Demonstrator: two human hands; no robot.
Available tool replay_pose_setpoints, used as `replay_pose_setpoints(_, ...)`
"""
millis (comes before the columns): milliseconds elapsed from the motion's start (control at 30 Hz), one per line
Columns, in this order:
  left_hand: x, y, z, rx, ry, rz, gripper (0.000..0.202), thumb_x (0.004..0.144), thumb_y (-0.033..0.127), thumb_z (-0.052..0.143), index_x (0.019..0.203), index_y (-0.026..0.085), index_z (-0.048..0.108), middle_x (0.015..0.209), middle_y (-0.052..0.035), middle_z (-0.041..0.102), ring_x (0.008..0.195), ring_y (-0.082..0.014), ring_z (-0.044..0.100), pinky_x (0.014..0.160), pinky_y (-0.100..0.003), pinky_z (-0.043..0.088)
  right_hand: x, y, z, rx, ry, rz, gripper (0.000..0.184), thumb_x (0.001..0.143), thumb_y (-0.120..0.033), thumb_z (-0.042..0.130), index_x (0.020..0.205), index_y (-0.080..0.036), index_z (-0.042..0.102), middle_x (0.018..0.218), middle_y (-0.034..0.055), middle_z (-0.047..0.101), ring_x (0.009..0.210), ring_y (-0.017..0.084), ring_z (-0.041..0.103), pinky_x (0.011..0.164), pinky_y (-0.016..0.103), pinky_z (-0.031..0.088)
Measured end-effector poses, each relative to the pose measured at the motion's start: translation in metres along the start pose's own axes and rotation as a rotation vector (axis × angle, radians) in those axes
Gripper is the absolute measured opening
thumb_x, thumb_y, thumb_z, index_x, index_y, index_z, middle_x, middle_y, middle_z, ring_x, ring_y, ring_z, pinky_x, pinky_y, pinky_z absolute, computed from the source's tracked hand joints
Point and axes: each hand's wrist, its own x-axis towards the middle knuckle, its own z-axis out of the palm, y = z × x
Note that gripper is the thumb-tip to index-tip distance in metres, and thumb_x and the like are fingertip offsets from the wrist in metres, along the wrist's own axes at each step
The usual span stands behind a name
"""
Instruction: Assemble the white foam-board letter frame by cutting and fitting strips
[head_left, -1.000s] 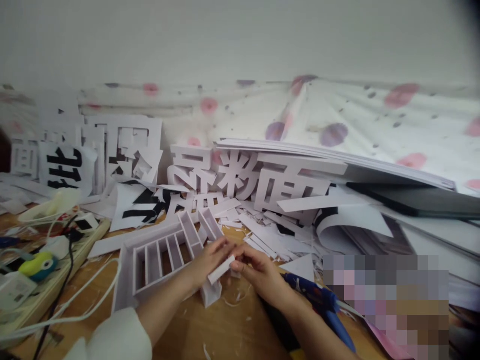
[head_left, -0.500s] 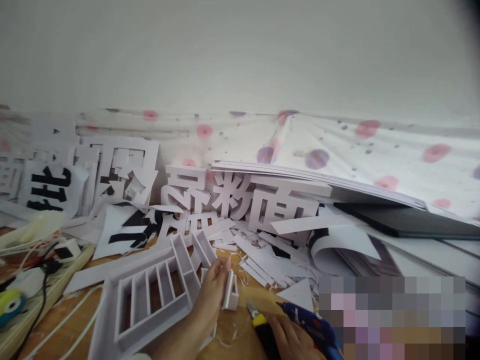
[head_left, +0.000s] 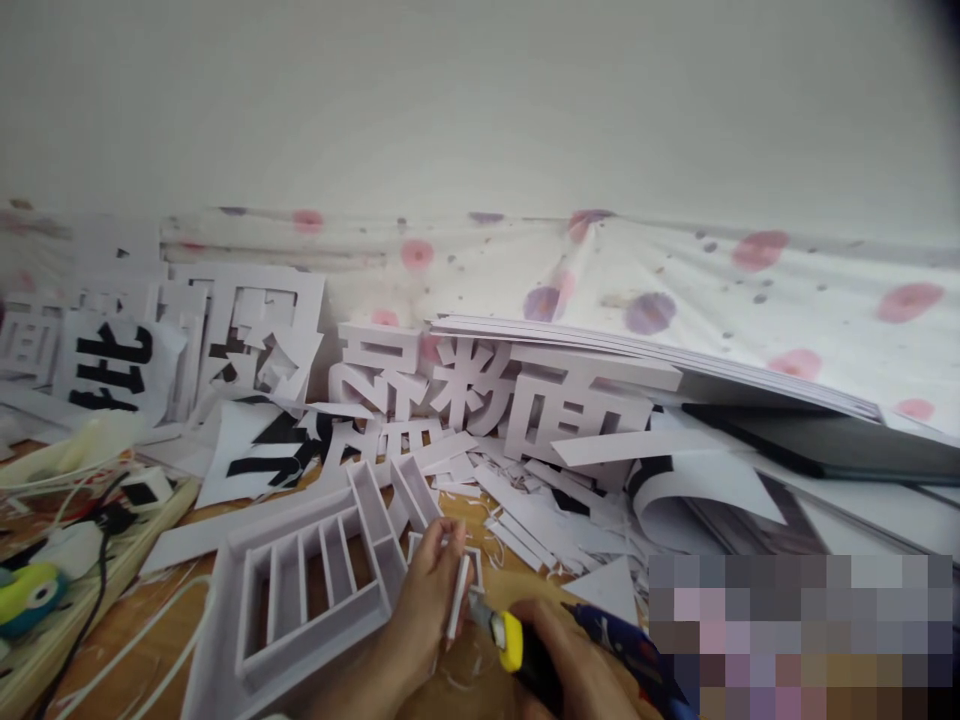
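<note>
My left hand (head_left: 429, 590) is closed on a small white foam board piece (head_left: 459, 598), gripped between thumb and fingers with its edge facing right. In my right hand (head_left: 574, 655) is a utility knife (head_left: 511, 642) with a yellow and black handle. The knife's blade tip points left and sits at the piece's right side; whether it touches cannot be made out. Left of my left hand lies a large white foam letter frame (head_left: 315, 600) with several upright walls. A blue glue gun (head_left: 626, 640) lies just beyond my right hand.
White cut-out characters (head_left: 585, 405) stand against the wall, which a spotted sheet (head_left: 720, 290) covers. Scraps of white board (head_left: 525, 510) litter the wooden table (head_left: 135, 610). Cables and a power strip (head_left: 82, 610) are at left. A black panel (head_left: 825, 440) lies right.
My right hand has lifted the knife up and left, bringing its blade to the foam piece. The piece has turned in my left hand. The view has shifted slightly.
</note>
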Motion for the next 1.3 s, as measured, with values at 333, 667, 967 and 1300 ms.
replay_pose_setpoints(333,0.008,-0.012,-0.001,-0.015,0.007,0.081,0.054,0.064,0.07,0.06,0.085,0.022,0.046,0.036,0.0136,0.038,0.032,-0.0045,0.025,0.033,-0.016,0.019,0.021,0.008,0.029,-0.406,0.259,-0.366,0.022,0.057,-0.019,0.063,0.076,-0.023,0.053,0.07,-0.0028,0.063,0.06,0.017,0.055,0.054,0.027,0.031)
replay_pose_setpoints(667,0.002,-0.011,0.0,0.019,0.048,0.08,0.045,0.073,0.063,0.057,0.091,0.023,0.046,0.04,0.0136,0.039,0.031,-0.0038,0.023,0.033,-0.016,0.018,0.021,0.004,0.021,-0.405,0.307,-0.221,0.025,0.053,-0.009,0.055,0.072,-0.024,0.051,0.066,-0.0039,0.06,0.059,0.016,0.054,0.056,0.026,0.029)
replay_pose_setpoints(967,-0.001,-0.009,-0.001,0.052,0.032,0.103,0.044,0.076,0.063,0.054,0.092,0.023,0.045,0.046,0.0115,0.042,0.036,-0.0055,0.031,0.036,-0.017,0.02,0.021,0.003,0.022,-0.407,0.311,-0.226,0.024,0.052,-0.009,0.053,0.07,-0.024,0.051,0.064,-0.0046,0.06,0.057,0.016,0.054,0.055,0.027,0.028)
replay_pose_setpoints(1300,-0.004,-0.01,-0.005,0.073,-0.028,0.058,0.038,0.082,0.059,0.049,0.099,0.025,0.043,0.055,0.0112,0.046,0.029,-0.0039,0.027,0.035,-0.019,0.023,0.023,0.013,0.026,-0.403,0.331,-0.107,0.025,0.054,-0.008,0.054,0.071,-0.025,0.052,0.068,-0.0027,0.061,0.061,0.018,0.055,0.058,0.027,0.029)
